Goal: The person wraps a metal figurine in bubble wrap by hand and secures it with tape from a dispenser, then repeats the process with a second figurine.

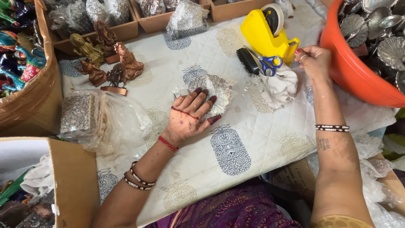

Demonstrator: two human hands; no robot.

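Left hand: left hand (190,115) lies flat, fingers spread wide, pressing on a small silver item wrapped in clear plastic (214,88); nothing gripped.
Right hand: right hand (313,62) raised, fingers pinched narrow by the tape dispenser; whether tape sits between them, cannot tell.
Landmark: yellow tape dispenser (263,36) at the far side of the printed quilted cloth (236,147).
Wrapped item: near side of the dispenser and to its left, well apart from it, under the left fingertips.
Beside dispenser: black brush (247,61) and blue-handled scissors (268,63) touching its near edge; crumpled white cloth (277,88) just nearer.
Right of dispenser: orange tub (350,71) full of silver shell-shaped dishes (390,50).
Left of dispenser: copper and brass figurines (110,59) grouped, well apart; bagged silver block (78,114) nearer than those.
Far edge: cardboard boxes (122,30) holding plastic-wrapped pieces.
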